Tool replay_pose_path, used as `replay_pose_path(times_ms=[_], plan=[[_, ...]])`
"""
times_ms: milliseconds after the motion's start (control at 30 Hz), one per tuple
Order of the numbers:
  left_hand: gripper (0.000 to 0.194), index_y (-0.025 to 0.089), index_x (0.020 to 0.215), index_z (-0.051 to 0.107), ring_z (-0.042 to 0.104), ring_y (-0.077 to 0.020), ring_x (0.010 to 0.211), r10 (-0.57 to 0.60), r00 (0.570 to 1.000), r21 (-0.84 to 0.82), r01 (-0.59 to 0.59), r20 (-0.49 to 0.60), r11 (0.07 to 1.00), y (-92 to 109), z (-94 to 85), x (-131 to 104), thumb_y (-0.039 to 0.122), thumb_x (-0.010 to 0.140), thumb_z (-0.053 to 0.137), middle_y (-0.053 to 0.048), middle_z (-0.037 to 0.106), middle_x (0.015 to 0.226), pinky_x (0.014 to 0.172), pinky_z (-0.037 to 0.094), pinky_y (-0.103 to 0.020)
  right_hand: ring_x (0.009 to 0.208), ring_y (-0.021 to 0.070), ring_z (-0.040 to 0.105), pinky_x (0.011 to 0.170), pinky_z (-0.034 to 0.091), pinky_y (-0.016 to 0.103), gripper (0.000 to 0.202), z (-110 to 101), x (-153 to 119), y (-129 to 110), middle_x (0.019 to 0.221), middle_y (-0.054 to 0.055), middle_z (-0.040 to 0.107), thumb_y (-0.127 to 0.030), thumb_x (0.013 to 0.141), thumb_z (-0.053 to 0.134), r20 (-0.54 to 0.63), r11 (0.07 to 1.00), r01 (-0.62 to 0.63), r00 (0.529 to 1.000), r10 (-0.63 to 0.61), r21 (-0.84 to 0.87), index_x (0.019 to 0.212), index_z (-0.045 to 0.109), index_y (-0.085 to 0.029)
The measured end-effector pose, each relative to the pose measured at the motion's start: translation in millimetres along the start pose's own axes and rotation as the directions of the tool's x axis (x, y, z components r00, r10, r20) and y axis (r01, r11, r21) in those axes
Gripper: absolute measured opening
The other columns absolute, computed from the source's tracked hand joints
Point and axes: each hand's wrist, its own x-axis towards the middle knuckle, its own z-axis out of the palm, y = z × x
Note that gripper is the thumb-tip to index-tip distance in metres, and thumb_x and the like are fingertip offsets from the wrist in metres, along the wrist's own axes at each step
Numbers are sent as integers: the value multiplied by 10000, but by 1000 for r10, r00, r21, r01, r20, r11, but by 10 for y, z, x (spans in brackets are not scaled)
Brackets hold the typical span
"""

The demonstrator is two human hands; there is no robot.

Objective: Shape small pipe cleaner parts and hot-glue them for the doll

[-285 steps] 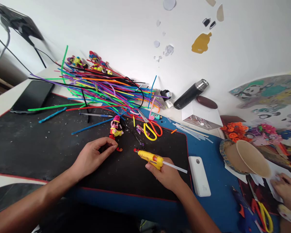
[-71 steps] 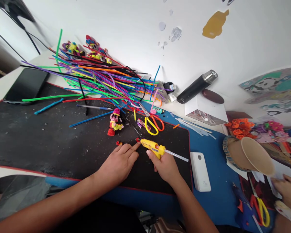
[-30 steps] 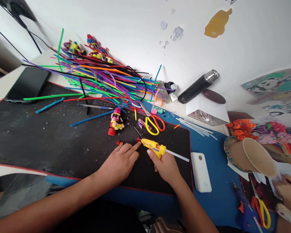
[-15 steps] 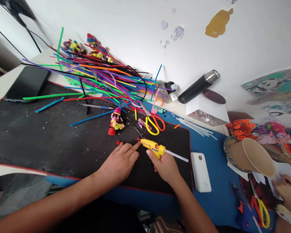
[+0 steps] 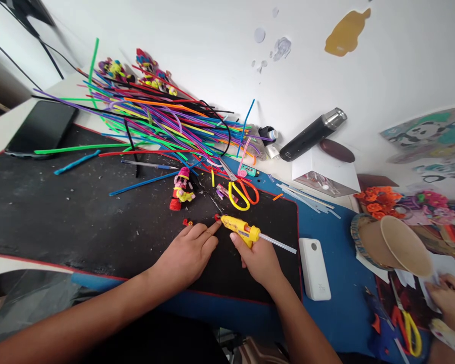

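My right hand [image 5: 261, 258] is wrapped round a yellow glue gun [image 5: 239, 228] with a clear glue stick poking out of its back. The gun's nozzle is at a small red fuzzy piece [image 5: 217, 217] on the black mat. My left hand [image 5: 187, 253] lies low on the mat, its index fingertip holding that red piece; the thumb is hidden. Another small red and orange bit [image 5: 187, 222] lies just beyond the left fingers. A pipe-cleaner figure [image 5: 181, 189] in pink, yellow and red is behind it.
Many coloured pipe cleaners [image 5: 163, 119] are heaped at the back. Scissors [image 5: 240, 194] with yellow and orange handles, a pen [image 5: 151, 165], a phone [image 5: 40, 126], a white power bank [image 5: 314, 268] and a black flask [image 5: 313, 134] surround the mat. At far right is another person's hand [image 5: 449, 293].
My hands and the glue gun stay nearly in place at the red piece. The view has shifted very slightly. The other person's hand at right has moved a little.
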Motion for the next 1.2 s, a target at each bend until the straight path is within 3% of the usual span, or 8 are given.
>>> replay_pose_path(times_ms=[267,833,1200], plan=[[196,184,998,734,674,-286,1055,-1,1000,-14,1,-5,1000,1,-12,2,141,1078,559,-136,731,1489,958,597,-487,482,194,628,595,441,291,587,-4,-21,6,419,-11,544,-575,1065,550,-8,1000,-1,1000,1,5,573,534,-257],[204,189,1001,741,670,-287,1061,-3,1000,-21,3,-4,1000,2,-10,0,145,1080,559,-130,745,1462,965,595,-489,527,233,675,592,457,298,513,-10,-20,9,452,10,584,-558,1073,564,13,999,16,1000,-15,-35,723,743,-229],[184,180,1000,731,672,-298,1045,17,1000,7,-17,-12,1000,1,-17,9,130,1065,566,-136,738,1479,920,603,-488,520,221,657,595,449,293,520,14,-3,-6,435,-3,558,-575,1068,554,-14,1000,13,1000,-14,-16,689,680,-242]])
